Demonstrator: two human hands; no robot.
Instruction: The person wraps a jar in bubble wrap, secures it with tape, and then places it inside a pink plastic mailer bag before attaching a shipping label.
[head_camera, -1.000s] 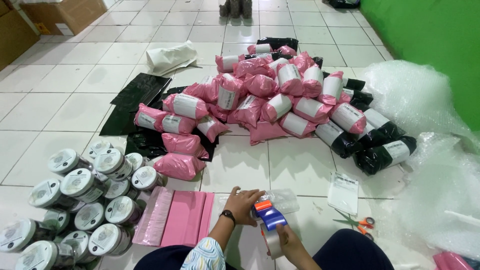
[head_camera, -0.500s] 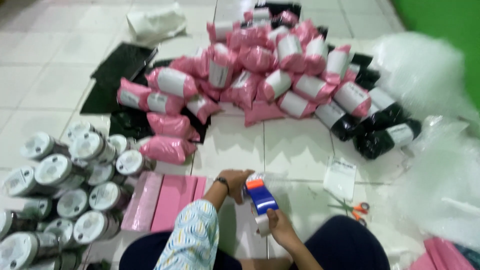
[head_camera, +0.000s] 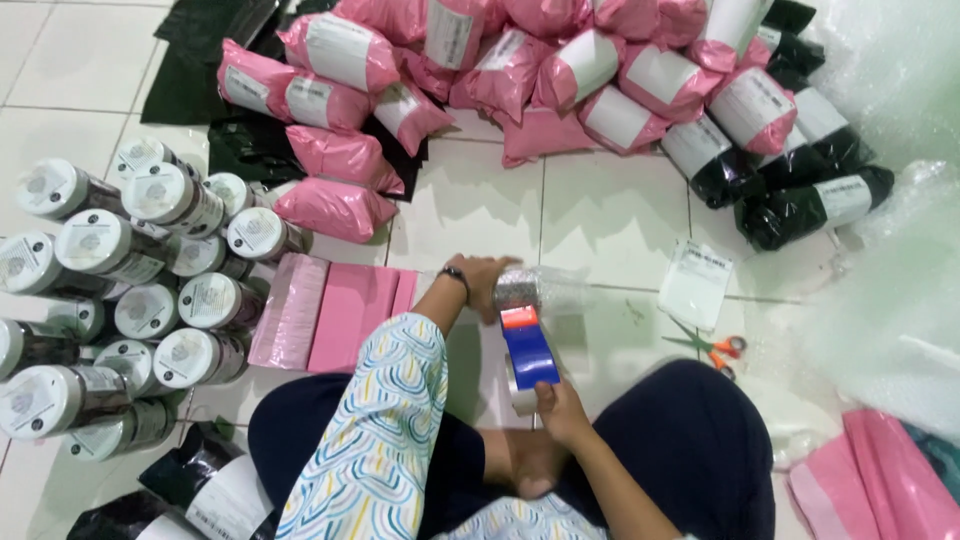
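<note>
My left hand (head_camera: 482, 280) rests on a bubble-wrapped jar (head_camera: 540, 290) lying on the white tiled floor in front of me. My right hand (head_camera: 562, 408) grips a blue tape dispenser (head_camera: 526, 350) with an orange top, its head pressed against the wrapped jar. A roll of tape sits at the dispenser's lower end. My patterned sleeve and dark lap fill the bottom of the view.
Several white-lidded jars (head_camera: 130, 290) lie stacked at the left. Flat pink mailer bags (head_camera: 335, 315) lie beside them. A heap of pink and black packed parcels (head_camera: 560, 70) lies ahead. Scissors (head_camera: 712, 347) and a white label sheet (head_camera: 697, 283) lie to the right, near bubble wrap (head_camera: 890, 290).
The view has tilted down and closer to the floor. The dispenser has stayed at the wrapped jar while my left hand holds the jar in place.
</note>
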